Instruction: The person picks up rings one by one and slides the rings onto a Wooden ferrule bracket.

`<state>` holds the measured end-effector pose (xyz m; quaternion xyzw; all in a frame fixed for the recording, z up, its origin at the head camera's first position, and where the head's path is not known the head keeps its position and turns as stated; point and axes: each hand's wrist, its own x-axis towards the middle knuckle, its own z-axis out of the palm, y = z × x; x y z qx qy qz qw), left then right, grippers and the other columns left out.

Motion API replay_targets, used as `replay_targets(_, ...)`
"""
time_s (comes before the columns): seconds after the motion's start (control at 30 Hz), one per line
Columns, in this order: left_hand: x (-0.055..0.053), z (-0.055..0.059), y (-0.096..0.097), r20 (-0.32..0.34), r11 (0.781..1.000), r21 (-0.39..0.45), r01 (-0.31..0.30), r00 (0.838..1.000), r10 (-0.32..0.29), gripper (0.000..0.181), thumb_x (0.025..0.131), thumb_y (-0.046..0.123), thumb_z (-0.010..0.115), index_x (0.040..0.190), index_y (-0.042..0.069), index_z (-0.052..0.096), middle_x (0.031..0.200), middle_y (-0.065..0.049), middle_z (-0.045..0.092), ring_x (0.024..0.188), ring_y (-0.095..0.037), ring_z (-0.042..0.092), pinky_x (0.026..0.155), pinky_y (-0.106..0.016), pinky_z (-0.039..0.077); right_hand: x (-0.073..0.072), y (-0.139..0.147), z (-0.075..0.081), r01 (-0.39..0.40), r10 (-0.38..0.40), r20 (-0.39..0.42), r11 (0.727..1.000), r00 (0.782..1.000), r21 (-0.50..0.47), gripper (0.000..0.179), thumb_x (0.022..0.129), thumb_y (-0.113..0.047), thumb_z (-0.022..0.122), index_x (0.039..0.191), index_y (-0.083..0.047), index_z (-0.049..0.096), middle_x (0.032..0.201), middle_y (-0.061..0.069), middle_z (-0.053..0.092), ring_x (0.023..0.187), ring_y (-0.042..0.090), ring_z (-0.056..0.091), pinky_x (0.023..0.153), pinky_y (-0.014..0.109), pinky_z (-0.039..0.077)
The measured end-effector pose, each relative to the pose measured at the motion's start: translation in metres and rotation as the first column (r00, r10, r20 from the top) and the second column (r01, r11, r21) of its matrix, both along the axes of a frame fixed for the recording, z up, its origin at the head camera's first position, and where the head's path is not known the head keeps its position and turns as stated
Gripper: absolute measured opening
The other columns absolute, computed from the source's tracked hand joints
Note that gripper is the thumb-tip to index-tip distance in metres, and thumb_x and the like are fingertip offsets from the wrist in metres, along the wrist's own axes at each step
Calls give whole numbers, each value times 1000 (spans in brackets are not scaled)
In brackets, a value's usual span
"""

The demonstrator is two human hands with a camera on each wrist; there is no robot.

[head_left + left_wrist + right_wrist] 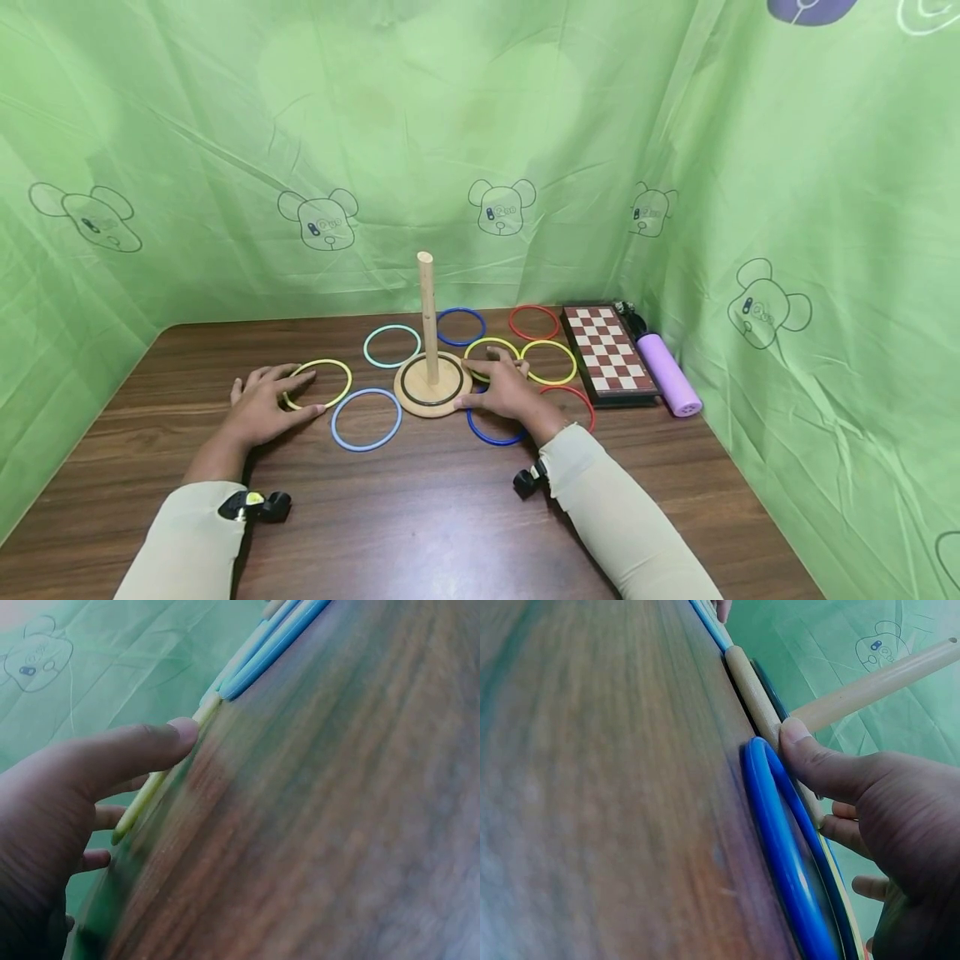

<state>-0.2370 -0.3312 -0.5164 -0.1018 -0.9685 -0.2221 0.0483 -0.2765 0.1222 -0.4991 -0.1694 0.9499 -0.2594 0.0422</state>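
On the left of the table, my left hand [262, 404] holds the near-left edge of a yellow-green ring [347, 385] that lies flat. In the left wrist view the thumb [169, 741] sits on that ring, with fingers partly hidden beyond. A ring toss stand, a round wooden base [408, 400] with an upright peg [428, 317], stands mid-table. A thin black ring [405, 390] encircles the peg on the base. My right hand [506, 390] grips the base's right edge between thumb and fingers. Under its wrist lie a dark blue ring [495, 442] and a red ring [590, 408].
Light blue [365, 448] and turquoise [392, 327] rings lie left of the stand. Behind and right are a blue ring [461, 310], yellow rings [574, 367] and a red ring [534, 307]. A checkered game board [607, 346] and a purple cylinder [670, 375] lie farther right. Green curtains [420, 150] enclose the table.
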Motion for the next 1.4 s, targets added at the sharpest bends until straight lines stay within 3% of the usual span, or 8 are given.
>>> replay_targets(0.2,0,-2,-2,-34,999,46,-19,999,21,77,90,56,85,152,15,65,161,-33,48,147,-62,37,117,-93,8,0,0,-1,0,0,-1,1000,1000,4,85,84,-63,89,158,-33,61,175,24,34,166,42,28,127,72,15)
replay_targets(0.3,-1,-2,-3,-84,996,88,-23,996,30,74,88,51,88,149,13,68,158,-33,51,141,-63,43,116,-93,11,0,0,-1,-6,6,-1,1000,1000,0,84,84,-62,89,158,-32,61,175,24,35,167,40,27,127,73,14)
replay_targets(0.5,-5,10,5,-191,983,186,-6,981,42,69,86,39,92,144,9,71,151,-31,55,135,-62,52,115,-91,19,-1,1,0,-2,2,-13,1000,1000,-18,82,84,-60,91,156,-32,63,172,21,43,168,36,24,123,69,17)
replay_targets(0.6,-3,20,10,-235,975,220,3,971,50,66,85,36,93,142,8,73,149,-30,57,135,-58,54,112,-84,31,-1,1,0,-5,5,-7,1000,1000,-24,83,84,-60,91,156,-32,63,172,21,43,168,36,23,123,69,17)
replay_targets(0.83,0,54,26,-358,948,316,39,930,81,64,81,22,97,140,9,76,139,-27,66,127,-52,62,99,-63,48,-1,-1,1,-10,9,-10,1000,1000,-17,84,83,-62,91,156,-32,63,174,25,36,168,36,25,124,73,18)
replay_targets(1.03,-5,85,42,-451,926,369,81,886,102,64,76,13,99,137,12,78,134,-24,71,128,-46,65,103,-20,39,-1,0,1,-4,4,-8,1000,1000,-23,83,82,-60,92,156,-32,63,173,25,38,168,36,24,124,73,17)
replay_targets(1.1,-7,96,46,-477,921,376,103,874,97,64,75,11,99,136,12,78,134,-25,71,128,-47,65,100,-12,34,-1,0,2,-7,7,-2,1000,1000,-26,83,83,-60,92,156,-32,63,173,24,39,168,36,24,124,72,17)
replay_targets(1.4,-10,141,66,-541,901,402,164,836,89,63,74,9,98,135,12,80,134,-24,70,127,-44,64,100,-9,34,0,0,1,0,0,-9,1000,1000,-20,84,83,-62,91,156,-32,63,175,26,33,167,37,26,124,72,17)
